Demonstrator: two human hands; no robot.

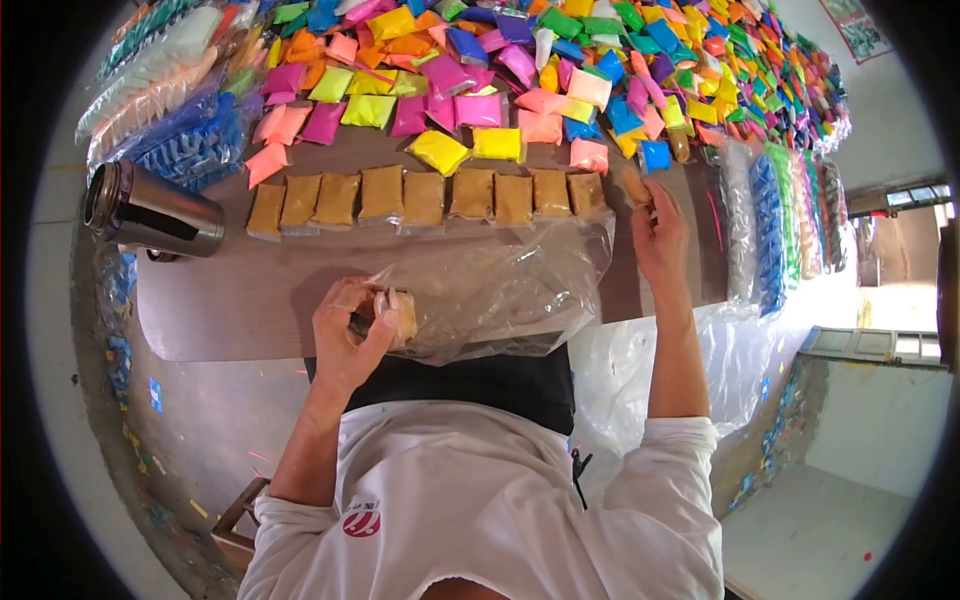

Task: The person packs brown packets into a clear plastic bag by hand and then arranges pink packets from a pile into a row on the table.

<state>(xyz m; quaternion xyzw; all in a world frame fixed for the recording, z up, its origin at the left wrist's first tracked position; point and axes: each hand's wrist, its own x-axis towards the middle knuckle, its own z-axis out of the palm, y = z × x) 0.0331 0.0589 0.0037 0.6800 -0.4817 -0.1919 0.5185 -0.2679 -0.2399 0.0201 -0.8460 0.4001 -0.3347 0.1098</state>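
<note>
My left hand (pixel 350 330) is closed around a small brown packet (pixel 405 318) in clear wrapping, thumb and fingers pinching its near side. That packet sits at the left end of a large clear plastic bag (pixel 510 295) spread over the front of the table. Farther right, my right hand (pixel 662 240) reaches forward, its thumb and fingertips on another brown packet (pixel 634 186). Between the hands and the heap, several brown packets (pixel 382 193) stand in a row along the bag's far side.
A big heap of colourful packets (pixel 470 75) covers the back of the table (pixel 220 310). At the left edge a steel tumbler (pixel 165 210) lies tilted. Bundled packets in clear sleeves line both sides, including a blue bundle (pixel 768 235). Clear plastic sheeting (pixel 640 375) hangs at the front right.
</note>
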